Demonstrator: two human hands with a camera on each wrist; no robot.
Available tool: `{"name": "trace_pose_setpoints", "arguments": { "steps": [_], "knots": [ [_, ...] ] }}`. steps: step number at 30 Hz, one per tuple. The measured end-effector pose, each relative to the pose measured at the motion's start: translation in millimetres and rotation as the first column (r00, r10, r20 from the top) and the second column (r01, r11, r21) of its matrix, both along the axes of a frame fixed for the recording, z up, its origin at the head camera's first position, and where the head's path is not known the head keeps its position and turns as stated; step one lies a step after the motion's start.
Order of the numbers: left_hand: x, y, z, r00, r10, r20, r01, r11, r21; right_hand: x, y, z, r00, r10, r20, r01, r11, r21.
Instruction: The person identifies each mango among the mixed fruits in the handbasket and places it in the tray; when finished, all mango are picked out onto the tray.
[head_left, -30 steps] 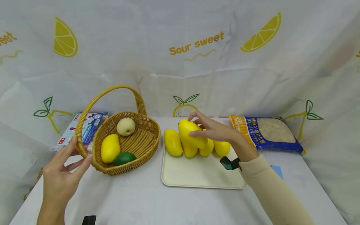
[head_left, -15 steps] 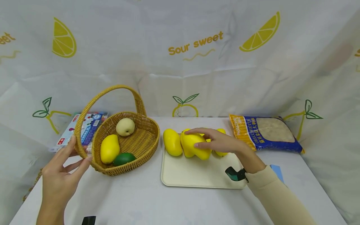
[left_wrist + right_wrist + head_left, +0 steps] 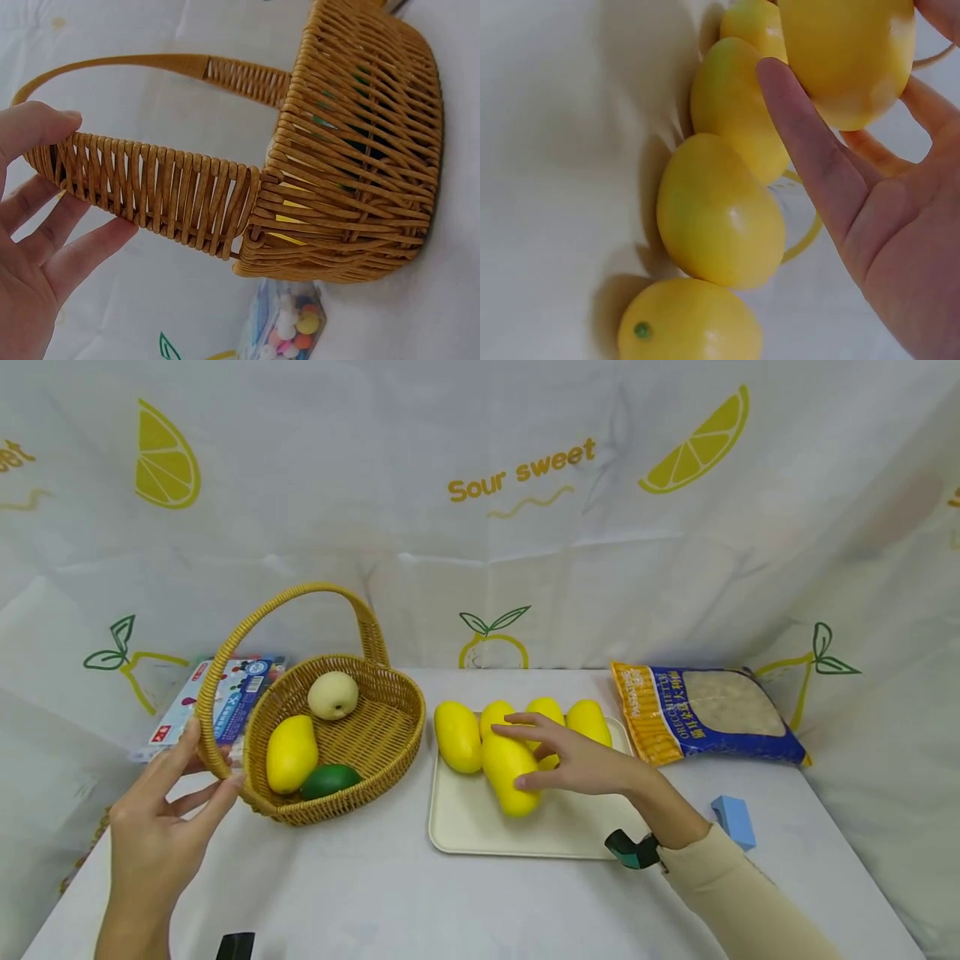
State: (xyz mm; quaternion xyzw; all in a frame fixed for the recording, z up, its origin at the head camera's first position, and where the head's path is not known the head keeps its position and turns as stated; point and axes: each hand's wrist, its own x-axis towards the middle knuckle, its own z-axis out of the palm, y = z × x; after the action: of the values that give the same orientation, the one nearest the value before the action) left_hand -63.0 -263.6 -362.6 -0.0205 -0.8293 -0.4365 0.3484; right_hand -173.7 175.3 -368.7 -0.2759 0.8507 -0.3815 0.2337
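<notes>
My left hand (image 3: 161, 827) pinches the lower left part of the handle of a wicker basket (image 3: 408, 760), thumb on one side and fingers on the other in the left wrist view. A yellow mango (image 3: 291, 756), a green fruit (image 3: 330, 781) and a pale round pear (image 3: 332, 695) lie in that basket. Over the cream tray (image 3: 465, 835), my right hand (image 3: 577, 756) holds a yellow mango (image 3: 512, 777) between thumb and fingers. Behind it several more mangoes (image 3: 457, 737) line the tray's back; in the right wrist view, the held mango (image 3: 847, 60) is apart from the tray.
A blue and orange pasta bag (image 3: 708, 714) lies at the back right. Near it, right of the tray, is a light blue block (image 3: 735, 821). Flat printed packs (image 3: 243, 697) lie behind the basket at left. A patterned white curtain (image 3: 375, 485) hangs behind the table.
My right hand has brought the held mango down and toward me, turning it more upright in view, so the mangoes behind show more. The left hand stays on the basket handle.
</notes>
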Motion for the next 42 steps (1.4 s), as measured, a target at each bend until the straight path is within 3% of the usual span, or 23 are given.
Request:
{"name": "trace_pose_setpoints", "arguments": {
  "steps": [20, 27, 42],
  "knots": [
    [-0.6, 1.6, 2.9, 0.999, 0.018, 0.038, -0.018, 1.000, 0.003, 14.5, -17.9, -15.4, 0.997, 0.064, 0.037, -0.064, 0.998, -0.004],
    [-0.4, 1.1, 2.5, 1.000, 0.006, 0.019, -0.006, 1.000, 0.008, 16.0, -21.0, -21.0, 0.995, 0.081, 0.064, -0.083, 0.996, 0.027],
    [0.5, 2.9, 3.1, 0.999, 0.030, 0.041, -0.031, 1.000, 0.001, 16.8, -22.5, -26.8, 0.998, 0.062, 0.014, -0.062, 0.998, 0.011]
  ]
}}
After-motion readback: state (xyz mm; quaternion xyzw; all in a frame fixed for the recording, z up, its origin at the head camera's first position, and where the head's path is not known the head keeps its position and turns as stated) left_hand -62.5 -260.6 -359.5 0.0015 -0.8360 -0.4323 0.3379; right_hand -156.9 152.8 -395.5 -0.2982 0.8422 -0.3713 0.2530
